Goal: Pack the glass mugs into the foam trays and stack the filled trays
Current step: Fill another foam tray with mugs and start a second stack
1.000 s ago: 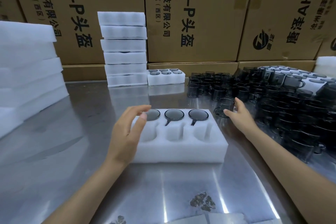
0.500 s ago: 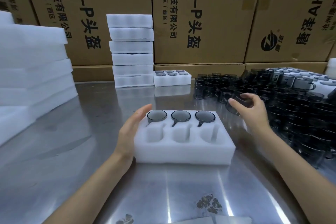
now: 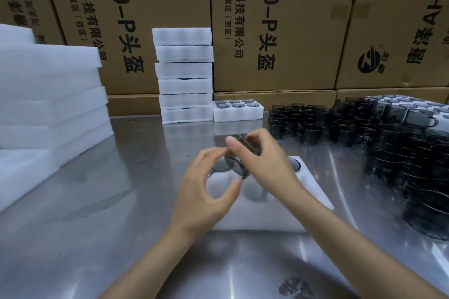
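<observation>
1. Head view: the right hand point(image 3: 264, 167) grips a dark glass mug point(image 3: 239, 160), tilted, fingers curled round it, above the foam tray point(image 3: 313, 192) at centre.
2. The left hand point(image 3: 204, 192) curves beside it at 8 o'clock, fingertip and thumb touching the mug.
3. Loose mugs point(image 3: 401, 150) crowd toward 3 o'clock; a stack of trays point(image 3: 184, 75) stands at 12 o'clock on the steel table point(image 3: 97, 238).
</observation>
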A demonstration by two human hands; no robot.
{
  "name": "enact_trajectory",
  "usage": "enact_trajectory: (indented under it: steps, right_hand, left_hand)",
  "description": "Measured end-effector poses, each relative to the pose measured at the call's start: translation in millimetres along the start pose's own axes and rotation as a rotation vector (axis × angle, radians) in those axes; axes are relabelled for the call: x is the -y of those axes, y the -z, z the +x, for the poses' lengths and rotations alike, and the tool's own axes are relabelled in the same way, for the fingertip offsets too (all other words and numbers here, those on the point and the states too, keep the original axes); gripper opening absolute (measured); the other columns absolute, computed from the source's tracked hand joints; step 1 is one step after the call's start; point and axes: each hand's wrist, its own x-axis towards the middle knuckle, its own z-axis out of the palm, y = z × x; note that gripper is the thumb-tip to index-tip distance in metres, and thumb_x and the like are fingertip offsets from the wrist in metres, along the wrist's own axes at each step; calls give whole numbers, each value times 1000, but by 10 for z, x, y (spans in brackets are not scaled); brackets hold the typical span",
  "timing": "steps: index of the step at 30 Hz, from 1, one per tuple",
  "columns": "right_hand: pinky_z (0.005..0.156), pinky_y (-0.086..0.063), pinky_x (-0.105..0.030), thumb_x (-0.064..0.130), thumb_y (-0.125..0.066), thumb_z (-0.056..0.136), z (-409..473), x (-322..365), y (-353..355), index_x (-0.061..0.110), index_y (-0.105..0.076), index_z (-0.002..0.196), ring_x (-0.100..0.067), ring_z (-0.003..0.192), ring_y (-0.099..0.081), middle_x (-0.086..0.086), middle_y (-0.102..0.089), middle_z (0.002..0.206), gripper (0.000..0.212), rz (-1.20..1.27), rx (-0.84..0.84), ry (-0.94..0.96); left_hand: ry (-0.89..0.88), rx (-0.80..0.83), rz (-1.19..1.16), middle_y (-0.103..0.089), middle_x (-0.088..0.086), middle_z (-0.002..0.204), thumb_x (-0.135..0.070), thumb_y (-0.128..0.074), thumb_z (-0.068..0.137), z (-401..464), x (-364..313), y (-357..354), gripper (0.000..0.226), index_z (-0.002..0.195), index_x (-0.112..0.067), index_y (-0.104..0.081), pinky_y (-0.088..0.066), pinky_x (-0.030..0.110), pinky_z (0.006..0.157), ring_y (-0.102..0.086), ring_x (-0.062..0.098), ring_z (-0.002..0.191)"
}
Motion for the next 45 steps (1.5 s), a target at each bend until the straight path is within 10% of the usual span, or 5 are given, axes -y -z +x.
enact_trajectory:
  steps: [5,10,20,27,45]
  right_hand:
    - [82,-49,-30,46,-67,81,-47,9,-127,34,-49,108,-7,99,-58,14,-55,112,35,204,137,-42]
    - [69,-47,-12,19,-71,78,-148,-23,-78,30,-56,120,-1,66,-57,13,-50,112,45,58,181,130]
    - [62,-39,-14,26,-64,86,-173,-63,-60,32,-72,86,-5,62,-54,16,-57,77,10,29,131,168]
    - [71,-52,-39,40,-60,87,-189,-46,-68,39,-72,80,-17,66,-62,11,-62,80,13,-7,185,137]
    - [76,-52,-37,25,-49,93,-227,-25,-79,42,-69,74,-6,74,-61,15,-68,77,32,-31,156,102]
  left_hand:
    - [94,45,33,-51,-12,125,-33,-80,72,16,43,-6,68,131,-22,-48,-35,5,91,-49,-1,117]
    - [241,-1,-113,-63,-20,106,-15,-78,75,14,70,7,47,112,-32,-55,-38,3,80,-57,-8,100]
    - [164,243,-16,-68,-19,102,-32,-82,63,66,78,301,47,107,-34,-65,-44,13,84,-62,6,99]
    - [200,409,-16,-66,-23,108,-36,-81,65,116,128,461,48,109,-41,-63,-41,8,85,-59,-2,104]
    - [214,470,18,-63,-21,114,-37,-73,71,59,217,451,53,120,-43,-54,-39,13,96,-56,0,111]
